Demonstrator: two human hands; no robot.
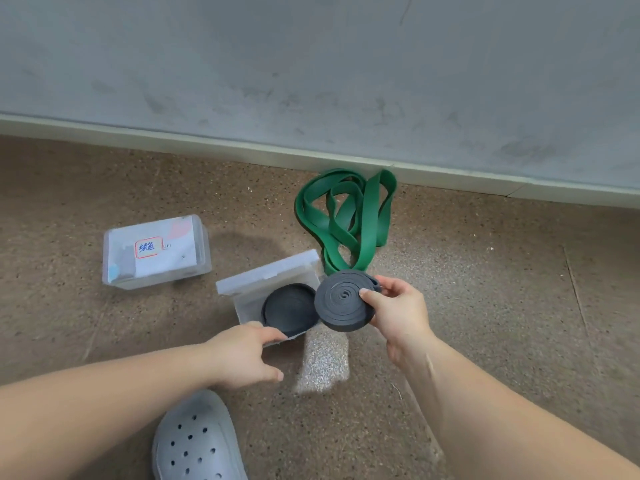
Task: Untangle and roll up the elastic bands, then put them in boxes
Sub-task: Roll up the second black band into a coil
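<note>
Rolled grey band [341,303] in air just above right edge of open box [244,308], coil face toward camera. Right hand [398,315] pinches it, thumb on face, fingers behind. Second rolled band [289,308] lies inside same box, lid tilted up behind. Left hand [247,355] rests on box's near rim, fingers extended, thumb spread apart. Green band [346,216] loose, tangled on floor [485,289] beyond box, near wall base. Closed labelled box [156,252] to left. Grey clog [197,441] nearest camera.
</note>
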